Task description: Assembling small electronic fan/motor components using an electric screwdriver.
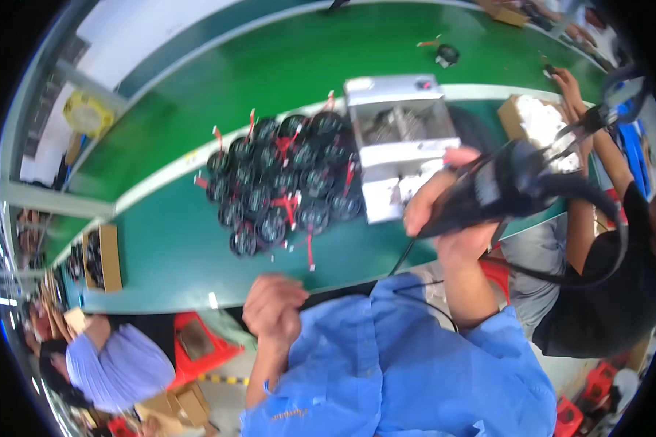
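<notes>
Black handheld tool (499, 186), blurred, is gripped by the right hand (468, 239) near the grey metal box (401, 154); the left hand (273, 309) is curled near the bench edge, whether around anything cannot be told, and black round parts (318, 178) with red leads (289, 209) are clustered on the green bench (175, 247)

Small orange lettering (289, 414) runs across the front of a blue shirt (397, 364), on the wearer's left side, too blurred to read reliably, as black-and-yellow stripes (224, 379) mark the floor (235, 397); no wording is legible.
</notes>
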`<state>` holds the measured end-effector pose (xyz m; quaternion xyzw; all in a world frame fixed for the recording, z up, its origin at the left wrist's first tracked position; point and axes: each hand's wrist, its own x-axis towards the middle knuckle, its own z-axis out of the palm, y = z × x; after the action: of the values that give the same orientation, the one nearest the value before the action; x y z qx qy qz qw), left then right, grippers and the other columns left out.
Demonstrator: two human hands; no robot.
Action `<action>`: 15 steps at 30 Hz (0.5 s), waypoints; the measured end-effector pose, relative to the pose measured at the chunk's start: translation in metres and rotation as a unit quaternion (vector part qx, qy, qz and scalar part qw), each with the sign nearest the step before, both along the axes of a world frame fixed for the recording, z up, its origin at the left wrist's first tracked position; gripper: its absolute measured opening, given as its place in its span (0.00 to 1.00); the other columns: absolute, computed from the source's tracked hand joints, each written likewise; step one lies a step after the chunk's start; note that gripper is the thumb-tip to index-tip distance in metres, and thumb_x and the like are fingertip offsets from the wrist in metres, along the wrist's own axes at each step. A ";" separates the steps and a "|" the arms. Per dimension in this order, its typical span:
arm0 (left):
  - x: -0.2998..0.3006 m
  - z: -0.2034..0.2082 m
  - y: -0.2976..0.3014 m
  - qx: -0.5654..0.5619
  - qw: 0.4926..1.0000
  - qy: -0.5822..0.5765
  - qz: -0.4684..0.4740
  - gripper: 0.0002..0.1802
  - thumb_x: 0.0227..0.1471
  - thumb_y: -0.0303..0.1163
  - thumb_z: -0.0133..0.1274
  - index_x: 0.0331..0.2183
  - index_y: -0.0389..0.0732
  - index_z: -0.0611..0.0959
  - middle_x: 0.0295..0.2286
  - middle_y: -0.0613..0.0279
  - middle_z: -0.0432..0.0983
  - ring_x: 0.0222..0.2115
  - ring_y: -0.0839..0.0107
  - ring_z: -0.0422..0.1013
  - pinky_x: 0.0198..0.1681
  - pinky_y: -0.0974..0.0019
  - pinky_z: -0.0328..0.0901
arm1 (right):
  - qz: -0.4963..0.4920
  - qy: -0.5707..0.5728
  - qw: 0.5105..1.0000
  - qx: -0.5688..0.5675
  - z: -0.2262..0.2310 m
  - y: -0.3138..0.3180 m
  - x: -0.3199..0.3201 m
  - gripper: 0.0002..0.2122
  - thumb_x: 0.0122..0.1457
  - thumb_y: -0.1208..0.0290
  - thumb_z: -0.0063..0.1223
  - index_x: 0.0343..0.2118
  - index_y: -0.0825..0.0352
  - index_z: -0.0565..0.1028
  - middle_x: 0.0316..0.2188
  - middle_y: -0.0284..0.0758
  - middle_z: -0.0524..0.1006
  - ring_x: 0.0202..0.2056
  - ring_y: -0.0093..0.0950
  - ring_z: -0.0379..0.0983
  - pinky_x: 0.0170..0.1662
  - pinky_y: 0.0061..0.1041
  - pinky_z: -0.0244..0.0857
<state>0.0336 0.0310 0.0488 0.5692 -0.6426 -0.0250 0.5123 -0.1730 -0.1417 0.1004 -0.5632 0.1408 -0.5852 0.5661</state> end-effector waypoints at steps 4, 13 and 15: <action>-0.027 -0.004 -0.015 0.059 0.992 -0.064 -0.092 0.09 0.29 0.16 0.48 0.19 0.37 0.78 0.22 0.60 0.76 0.27 0.63 0.75 0.28 0.66 0.70 | -0.012 0.038 0.999 -0.001 0.000 -0.002 0.002 0.45 0.50 0.35 0.46 0.58 0.70 0.48 0.20 0.35 0.66 0.18 0.25 0.65 0.22 0.24 0.63; -0.035 -0.001 -0.038 0.159 0.984 -0.069 -0.025 0.16 0.35 0.16 0.49 0.33 0.32 0.79 0.40 0.50 0.73 0.43 0.53 0.70 0.46 0.57 0.66 | -0.002 0.028 1.000 0.009 -0.006 0.001 0.009 0.45 0.50 0.33 0.43 0.58 0.69 0.47 0.21 0.34 0.65 0.19 0.25 0.64 0.22 0.24 0.63; -0.035 -0.003 -0.041 0.157 0.985 -0.077 -0.004 0.16 0.36 0.16 0.49 0.33 0.33 0.79 0.40 0.50 0.74 0.43 0.53 0.70 0.45 0.57 0.66 | -0.010 0.034 0.999 0.009 -0.006 0.002 0.007 0.45 0.50 0.33 0.43 0.58 0.69 0.47 0.21 0.34 0.65 0.19 0.25 0.64 0.22 0.24 0.63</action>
<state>-0.0017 -0.0100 0.0459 0.6405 -0.6705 -0.0836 0.3651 -0.1656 -0.1392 0.0949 -0.5767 0.1709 -0.5699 0.5598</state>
